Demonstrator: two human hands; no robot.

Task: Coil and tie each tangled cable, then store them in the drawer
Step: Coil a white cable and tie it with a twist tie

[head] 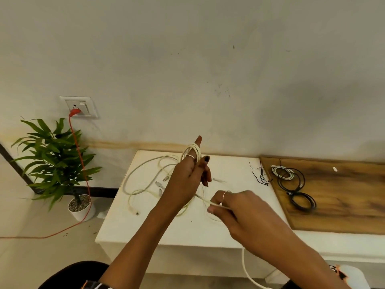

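Winding the cream-white cable (192,152) onto our left hand (188,176).

Left hand's grip is closed on the coil looped round its raised fingers, keeping turns even; right hand (235,207) pinches the loose strand taut to feed it. The rest sprawls tangled on the white surface (145,226); coiled black and white cables (291,180) sit finished on the wooden board (343,201).

Thin white cable (248,270) drops off the bottom edge; the wooden board (343,197) runs off right; loose white tangle (143,184) partly hidden behind the left hand (187,180).
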